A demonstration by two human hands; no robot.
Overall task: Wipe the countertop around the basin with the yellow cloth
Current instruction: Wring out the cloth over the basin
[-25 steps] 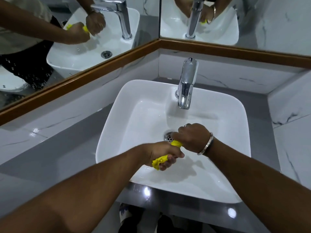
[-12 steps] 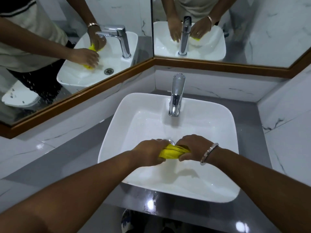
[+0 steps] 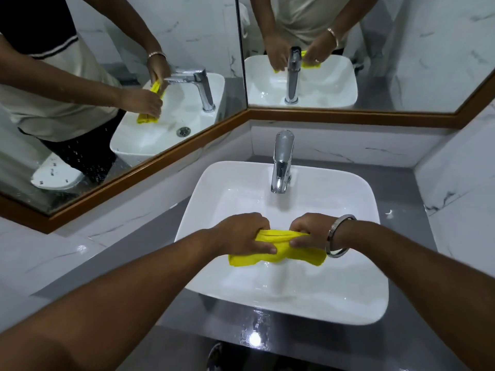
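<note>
Both of my hands hold the yellow cloth (image 3: 278, 251) over the middle of the white basin (image 3: 356, 303). My left hand (image 3: 241, 232) grips its left end and my right hand (image 3: 312, 228), with a metal bangle on the wrist, grips its right end. The cloth is bunched between the fists and its loose edges hang below them. The grey countertop (image 3: 150, 253) surrounds the basin on the left, the right and the front. The basin's drain is hidden behind my hands.
A chrome tap (image 3: 281, 162) stands at the basin's far rim. Wood-framed mirrors (image 3: 150, 167) run along the left and back walls above a white marble ledge (image 3: 53, 253). A marble wall (image 3: 460, 199) closes the right side. The front counter strip (image 3: 254, 336) is wet and shiny.
The twisted cloth has been loosened and spread wider between my hands, which have moved apart. The view has tilted up, showing more of the mirrors.
</note>
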